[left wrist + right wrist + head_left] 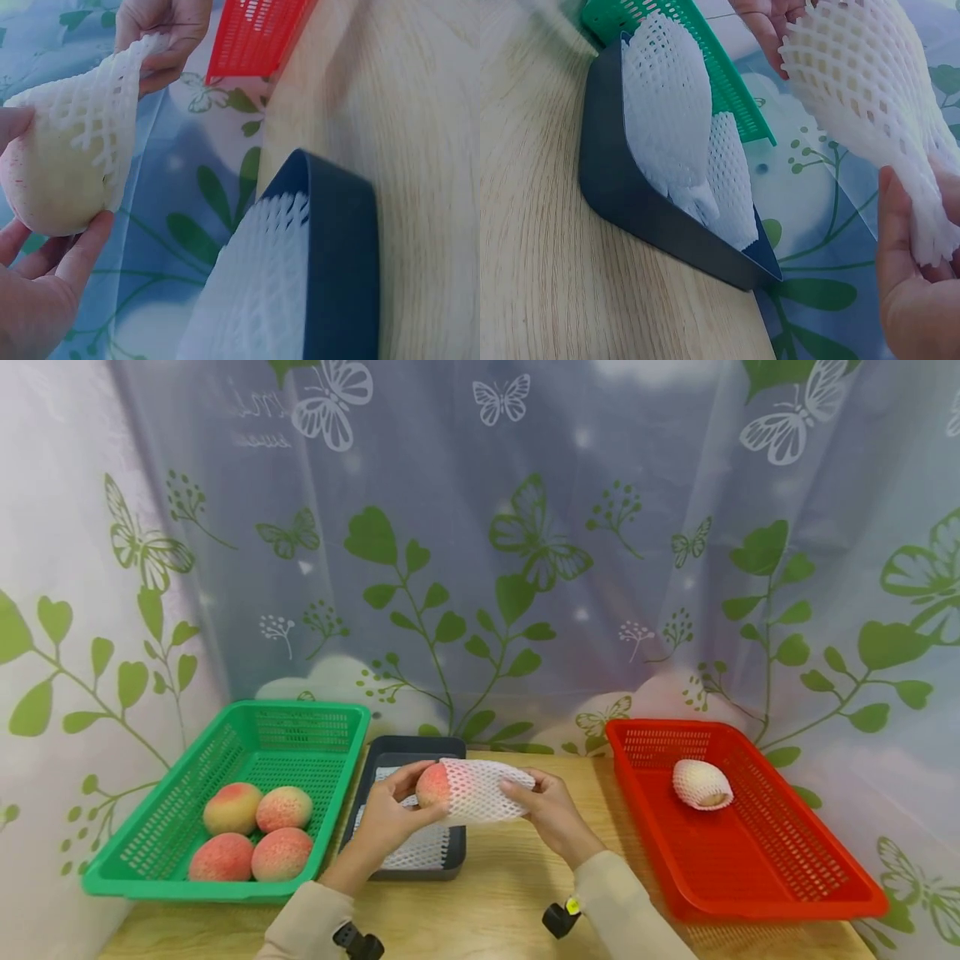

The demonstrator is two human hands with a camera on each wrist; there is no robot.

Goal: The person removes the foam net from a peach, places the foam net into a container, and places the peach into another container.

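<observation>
A pink-and-cream peach is partly inside a white foam net sleeve, held above the table. My left hand grips the peach at its bare end, thumb in front and fingers around it. At the sleeve's narrow end, my right hand pinches the gathered foam. In the left wrist view the sleeve's open edge lies across the pale side of the peach. The right wrist view shows the foam net stretched over the fruit and bunched between thumb and fingers.
A dark grey tray with flat foam sleeves stands below the left hand. On the left, a green basket holds several peaches. The red basket on the right holds one sleeved peach. A patterned curtain hangs behind.
</observation>
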